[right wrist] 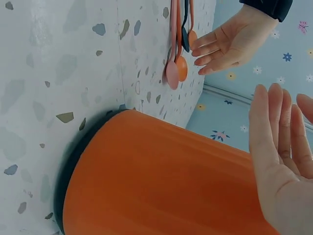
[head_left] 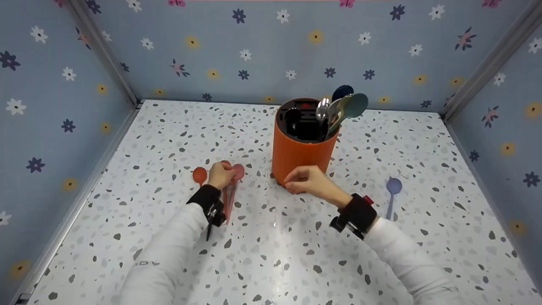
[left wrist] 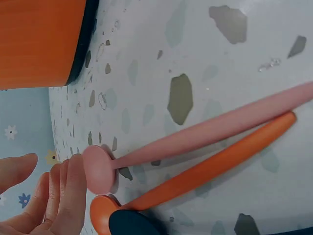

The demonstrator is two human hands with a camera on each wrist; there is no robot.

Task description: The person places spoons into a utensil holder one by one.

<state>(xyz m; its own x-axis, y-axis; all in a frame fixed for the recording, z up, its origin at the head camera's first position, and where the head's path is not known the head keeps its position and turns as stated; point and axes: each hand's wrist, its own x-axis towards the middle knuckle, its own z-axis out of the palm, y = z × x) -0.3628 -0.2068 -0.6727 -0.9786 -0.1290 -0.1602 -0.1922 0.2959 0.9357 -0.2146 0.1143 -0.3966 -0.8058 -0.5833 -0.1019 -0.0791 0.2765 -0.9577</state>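
Note:
My left hand (head_left: pixel 221 174) hovers over the spoons at the left, its fingers fairly straight and holding nothing in the left wrist view. Its fingertips are close to the bowl of a pink spoon (left wrist: pixel 210 127); whether they touch it I cannot tell. Beside that lie an orange spoon (left wrist: pixel 195 181) and a dark blue spoon (left wrist: pixel 132 223), with another orange spoon (head_left: pixel 200 174) farther left. In front of an upright orange utensil holder (head_left: pixel 302 159) is my right hand (head_left: pixel 311 185), fingers extended and nothing in them; contact with the holder is unclear.
Several utensils stand in the holder, among them a grey-green spoon (head_left: pixel 355 106), a silver spoon (head_left: pixel 322 109) and a dark blue one (head_left: pixel 342 91). A purple spoon (head_left: pixel 394 186) lies on the speckled table (head_left: pixel 279 262) at the right. Flowered panels (head_left: pixel 262 55) wall the table in.

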